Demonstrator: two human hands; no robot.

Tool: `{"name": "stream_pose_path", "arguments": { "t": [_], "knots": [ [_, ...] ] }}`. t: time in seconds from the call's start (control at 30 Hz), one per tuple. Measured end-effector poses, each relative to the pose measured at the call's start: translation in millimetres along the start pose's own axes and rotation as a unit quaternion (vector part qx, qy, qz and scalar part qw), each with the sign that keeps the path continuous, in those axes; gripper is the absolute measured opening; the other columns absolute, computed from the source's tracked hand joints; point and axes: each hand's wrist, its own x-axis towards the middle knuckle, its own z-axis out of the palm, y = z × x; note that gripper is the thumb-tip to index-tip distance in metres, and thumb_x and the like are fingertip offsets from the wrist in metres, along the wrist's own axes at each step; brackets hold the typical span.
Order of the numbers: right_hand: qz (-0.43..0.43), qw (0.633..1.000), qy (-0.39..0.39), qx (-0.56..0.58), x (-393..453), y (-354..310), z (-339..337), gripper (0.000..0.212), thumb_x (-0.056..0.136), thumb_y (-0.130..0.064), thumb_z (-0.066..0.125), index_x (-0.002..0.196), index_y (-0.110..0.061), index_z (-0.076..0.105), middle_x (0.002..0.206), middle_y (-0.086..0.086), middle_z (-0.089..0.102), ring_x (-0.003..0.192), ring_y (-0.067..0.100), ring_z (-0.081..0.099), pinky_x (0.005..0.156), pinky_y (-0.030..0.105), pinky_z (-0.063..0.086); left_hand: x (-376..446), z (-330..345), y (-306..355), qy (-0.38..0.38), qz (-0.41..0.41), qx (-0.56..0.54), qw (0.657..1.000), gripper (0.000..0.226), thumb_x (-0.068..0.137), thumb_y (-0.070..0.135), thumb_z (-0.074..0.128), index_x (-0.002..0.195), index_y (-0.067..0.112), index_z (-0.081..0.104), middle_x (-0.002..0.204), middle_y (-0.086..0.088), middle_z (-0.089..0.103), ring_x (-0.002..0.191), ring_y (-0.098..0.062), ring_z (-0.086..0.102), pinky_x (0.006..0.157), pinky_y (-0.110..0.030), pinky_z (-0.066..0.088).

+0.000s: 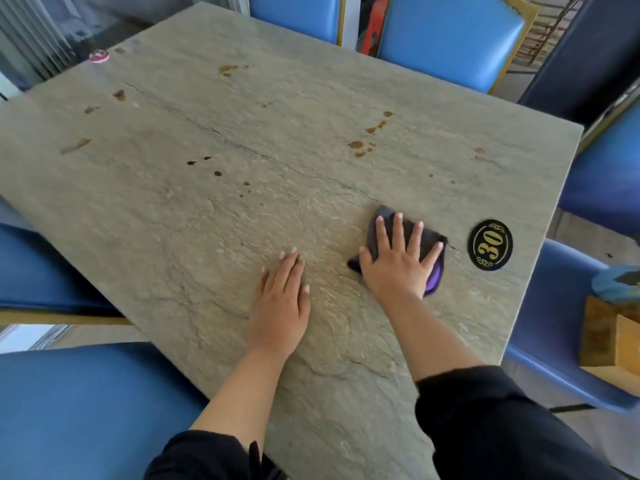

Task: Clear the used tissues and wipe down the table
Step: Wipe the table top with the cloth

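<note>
While the left hand braces flat on the tabletop, the right hand's spread, unclenched fingers press the cloth near its right edge to wipe.

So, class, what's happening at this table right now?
A person is wiping a stone-look table. The right hand presses a dark cloth flat with spread fingers, beside the round "30" plaque. The left hand rests flat on the bare tabletop. Brown stains are scattered across the far half, not yet wiped. No tissues are in view. Blue chairs surround the table.
</note>
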Motion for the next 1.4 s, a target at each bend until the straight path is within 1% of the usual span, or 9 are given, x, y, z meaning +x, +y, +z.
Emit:
{"name": "stream_pose_path", "arguments": {
  "t": [0.2,0.33,0.5,0.6,0.77,1.07,1.23,1.3,1.4],
  "knots": [
    [-0.236,0.971,0.019,-0.005,-41.3,-2.9,12.6,0.061,0.096,-0.054,0.022,0.152,-0.039,0.005,0.162,-0.009,0.001,0.148,0.024,-0.008,0.114,0.06,-0.008,36.3,-1.2,0.4,0.0,0.014,-0.01,1.0,0.054,0.095,0.026,0.021,0.142,0.011,0.044,0.153,0.0,0.036,0.144,-0.017,0.029,0.118,-0.039,0.019],
    [-0.138,0.989,0.048,-0.012,-10.2,33.8,6.6,0.06,0.094,-0.055,0.025,0.151,-0.037,0.018,0.16,-0.007,0.014,0.149,0.026,0.006,0.114,0.062,0.0,74.9,6.7,19.6,-0.019,-0.02,-0.017,0.999,0.06,0.095,0.034,0.015,0.148,0.013,0.035,0.157,0.001,0.026,0.147,-0.015,0.018,0.119,-0.044,0.017],
    [-0.062,0.998,-0.007,-0.016,84.4,22.2,-19.4,0.062,0.096,-0.056,0.014,0.151,-0.036,-0.007,0.161,-0.006,-0.013,0.147,0.027,-0.017,0.111,0.063,-0.013,87.1,17.9,27.8,-0.007,-0.041,0.029,0.999,0.055,0.097,0.03,0.023,0.147,0.011,0.035,0.156,0.0,0.03,0.145,-0.018,0.024,0.116,-0.049,0.023],
    [-0.138,0.99,-0.011,-0.015,81.7,-4.7,-14.9,0.063,0.097,-0.054,0.015,0.152,-0.033,-0.008,0.16,-0.005,-0.015,0.147,0.027,-0.017,0.111,0.064,-0.014,87.3,19.0,22.2,-0.005,-0.028,0.006,1.0,0.055,0.097,0.029,0.021,0.149,0.014,0.032,0.157,0.003,0.027,0.146,-0.013,0.02,0.119,-0.04,0.014],
    [-0.297,0.955,0.018,0.0,16.0,17.4,-0.4,0.061,0.093,-0.052,0.031,0.15,-0.031,0.026,0.158,-0.003,0.024,0.147,0.029,0.017,0.111,0.062,0.011,101.8,15.9,20.7,-0.024,-0.075,-0.048,0.996,0.058,0.096,0.033,0.016,0.152,0.018,0.023,0.159,0.011,0.012,0.145,-0.002,0.006,0.118,-0.025,0.001],
    [-0.157,0.987,-0.021,-0.019,96.1,1.9,-19.6,0.061,0.098,-0.053,0.012,0.151,-0.033,-0.012,0.159,-0.004,-0.019,0.146,0.027,-0.02,0.11,0.064,-0.015,105.3,22.3,27.8,-0.004,-0.068,-0.011,0.998,0.058,0.098,0.034,0.017,0.152,0.014,0.023,0.159,0.004,0.016,0.147,-0.009,0.007,0.12,-0.035,0.011],
    [-0.282,0.959,-0.002,-0.002,39.5,29.2,-6.1,0.061,0.095,-0.054,0.024,0.152,-0.034,0.015,0.161,-0.004,0.013,0.148,0.026,0.002,0.113,0.06,0.001,127.9,20.9,45.7,-0.001,-0.082,-0.068,0.994,0.049,0.099,0.02,0.035,0.147,0.013,0.035,0.157,0.002,0.026,0.147,-0.012,0.014,0.121,-0.039,0.012],
    [-0.201,0.98,0.007,-0.003,41.7,56.4,-8.7,0.062,0.094,-0.054,0.025,0.151,-0.031,0.022,0.159,-0.001,0.019,0.147,0.029,0.012,0.113,0.059,0.005,144.4,24.8,63.8,0.003,-0.035,-0.053,0.998,0.05,0.096,0.026,0.033,0.144,0.013,0.041,0.155,0.001,0.031,0.146,-0.014,0.019,0.12,-0.041,0.014],
    [-0.054,0.998,0.02,-0.011,75.3,94.8,-21.7,0.067,0.092,-0.057,0.007,0.153,-0.029,0.002,0.161,0.002,-0.001,0.148,0.031,-0.005,0.115,0.057,-0.007,173.7,39.8,95.9,-0.023,0.025,-0.03,0.999,0.054,0.096,0.034,0.027,0.144,0.014,0.041,0.156,0.0,0.031,0.147,-0.019,0.02,0.119,-0.046,0.016]
  ]
}}
